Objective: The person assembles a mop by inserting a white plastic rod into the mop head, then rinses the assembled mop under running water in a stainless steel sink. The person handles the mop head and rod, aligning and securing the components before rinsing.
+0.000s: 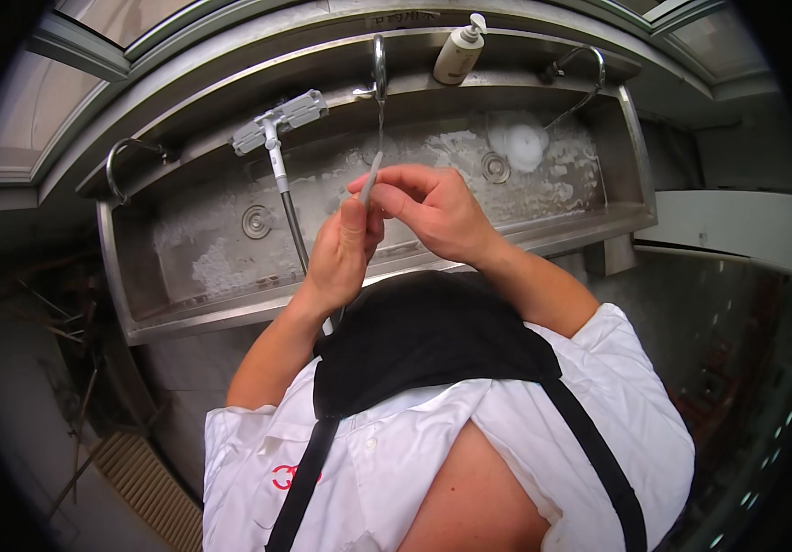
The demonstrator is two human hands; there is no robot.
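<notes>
Suds are spreading across the long steel sink [573,227], and the middle faucet [378,69] is running! Over the basin, the left hand [338,256] and right hand [449,217] are grasping a thin, pale strip [373,171] near the stream, while a gray-headed mop [278,124] is leaning off to the left.

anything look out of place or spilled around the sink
Yes: what looks like a mop leans across the sink, head toward the back, an odd spot for a floor tool. Patchy white foam also litters the sink bottom.
</notes>
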